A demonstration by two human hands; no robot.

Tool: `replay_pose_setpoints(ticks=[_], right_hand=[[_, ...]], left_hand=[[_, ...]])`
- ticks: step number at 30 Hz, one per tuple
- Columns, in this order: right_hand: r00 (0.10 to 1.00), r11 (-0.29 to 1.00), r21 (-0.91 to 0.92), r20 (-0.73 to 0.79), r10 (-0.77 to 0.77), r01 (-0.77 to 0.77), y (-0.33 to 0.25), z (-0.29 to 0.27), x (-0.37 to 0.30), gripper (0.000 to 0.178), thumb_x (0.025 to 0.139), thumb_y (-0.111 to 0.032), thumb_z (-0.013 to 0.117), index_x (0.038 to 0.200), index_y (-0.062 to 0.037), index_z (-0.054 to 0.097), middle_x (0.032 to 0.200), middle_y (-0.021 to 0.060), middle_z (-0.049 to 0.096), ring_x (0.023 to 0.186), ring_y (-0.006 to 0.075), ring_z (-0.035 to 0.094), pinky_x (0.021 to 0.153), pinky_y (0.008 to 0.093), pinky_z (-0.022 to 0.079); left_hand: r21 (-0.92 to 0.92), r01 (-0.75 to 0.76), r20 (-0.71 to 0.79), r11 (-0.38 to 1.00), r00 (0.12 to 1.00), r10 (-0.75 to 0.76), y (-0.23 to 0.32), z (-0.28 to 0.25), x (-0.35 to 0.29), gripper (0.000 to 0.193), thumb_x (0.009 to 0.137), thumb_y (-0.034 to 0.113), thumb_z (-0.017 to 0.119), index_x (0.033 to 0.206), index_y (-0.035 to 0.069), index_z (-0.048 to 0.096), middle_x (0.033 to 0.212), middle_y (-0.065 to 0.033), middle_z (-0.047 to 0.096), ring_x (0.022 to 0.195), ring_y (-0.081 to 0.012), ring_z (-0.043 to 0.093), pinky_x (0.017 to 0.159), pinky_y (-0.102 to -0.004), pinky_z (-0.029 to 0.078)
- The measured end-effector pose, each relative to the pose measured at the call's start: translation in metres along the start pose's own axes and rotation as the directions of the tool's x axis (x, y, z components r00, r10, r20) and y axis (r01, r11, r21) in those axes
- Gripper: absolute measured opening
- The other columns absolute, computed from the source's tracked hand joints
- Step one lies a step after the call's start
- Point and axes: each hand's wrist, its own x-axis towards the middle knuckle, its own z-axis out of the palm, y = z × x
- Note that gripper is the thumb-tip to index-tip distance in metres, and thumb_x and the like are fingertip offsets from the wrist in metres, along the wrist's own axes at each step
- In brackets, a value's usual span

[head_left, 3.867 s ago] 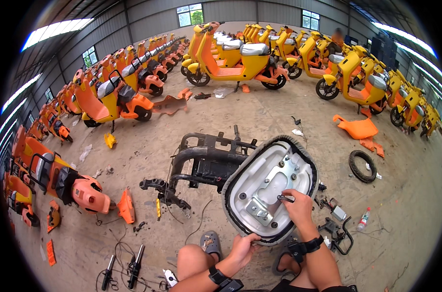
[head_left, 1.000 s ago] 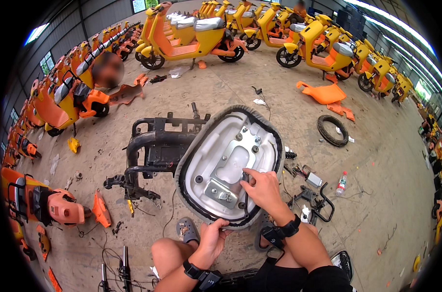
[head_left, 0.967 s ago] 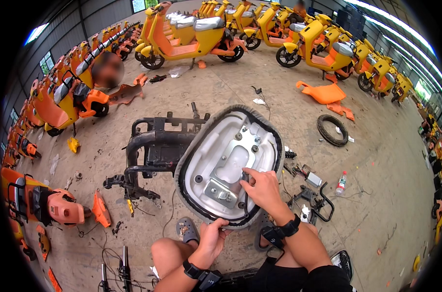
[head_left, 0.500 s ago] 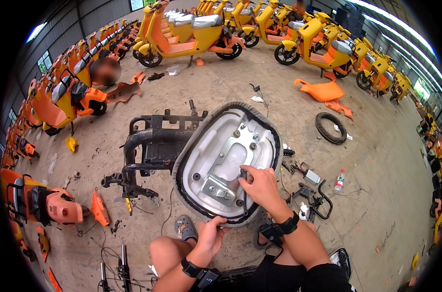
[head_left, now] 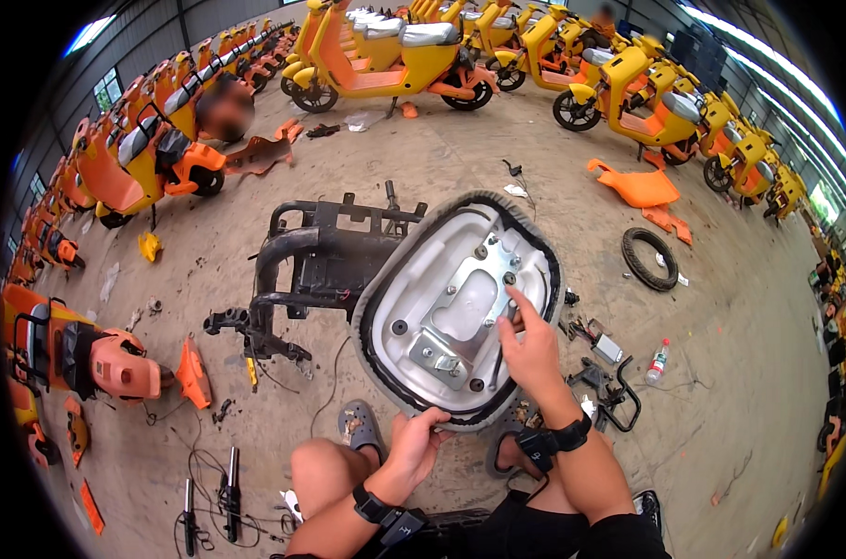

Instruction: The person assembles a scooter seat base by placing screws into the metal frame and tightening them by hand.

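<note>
My left hand [head_left: 417, 451] gripped the lower edge of the upturned seat [head_left: 460, 312], in front of my knees; my right hand [head_left: 533, 349] pinched a slim tool [head_left: 495, 371] near its right edge. A loose left grip might have tipped the seat, making the tool slip.

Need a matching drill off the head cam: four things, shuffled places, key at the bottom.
Things
1. Bare right hand
2. Upturned white plastic seat with grey rim
3. Black tubular metal frame
4. Loose black rubber tyre

Places
a. On the floor at right
b. Over the seat's underside
c. Left of the seat, partly hidden by it
d. Held at its near edge by the left hand

Pairs: 1-b, 2-d, 3-c, 4-a
</note>
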Motion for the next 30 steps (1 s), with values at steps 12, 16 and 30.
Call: replay_pose_setpoints(ticks=[12, 16, 30], right_hand=[[0.961, 0.959, -0.058, -0.011, -0.277, 0.276, -0.017, 0.017, 0.037, 0.019, 0.090, -0.004, 0.060, 0.105, -0.0043, 0.072, 0.095, 0.0109, 0.066, 0.088, 0.0299, 0.061, 0.078, 0.0372, 0.047], [0.951, 0.947, -0.094, 0.024, -0.307, 0.308, -0.013, 0.030, 0.042, 0.023, 0.088, -0.005, 0.063, 0.108, -0.0086, 0.074, 0.095, 0.0080, 0.067, 0.090, 0.0270, 0.060, 0.084, 0.0377, 0.043], [0.977, 0.985, -0.073, 0.157, -0.143, 0.156, -0.013, 0.042, 0.043, 0.026, 0.086, -0.014, 0.067, 0.110, -0.0071, 0.072, 0.091, 0.0119, 0.066, 0.078, 0.0288, 0.060, 0.074, 0.0375, 0.047]], left_hand=[[0.065, 0.059, -0.023, 0.996, 0.998, -0.058, 0.002, 0.001, -0.002, 0.026, 0.082, -0.007, 0.058, 0.107, -0.002, 0.061, 0.103, -0.0097, 0.065, 0.093, -0.0217, 0.064, 0.077, -0.0373, 0.053], [0.073, 0.084, -0.033, 0.994, 0.996, -0.082, 0.005, 0.001, -0.003, 0.029, 0.081, -0.007, 0.059, 0.109, 0.000, 0.061, 0.105, -0.0086, 0.065, 0.095, -0.0218, 0.064, 0.078, -0.0377, 0.053], [0.058, 0.155, -0.045, 0.986, 0.987, -0.152, 0.011, 0.007, -0.006, 0.030, 0.082, -0.007, 0.058, 0.111, 0.000, 0.058, 0.107, -0.0091, 0.064, 0.097, -0.0215, 0.062, 0.083, -0.0409, 0.051]])
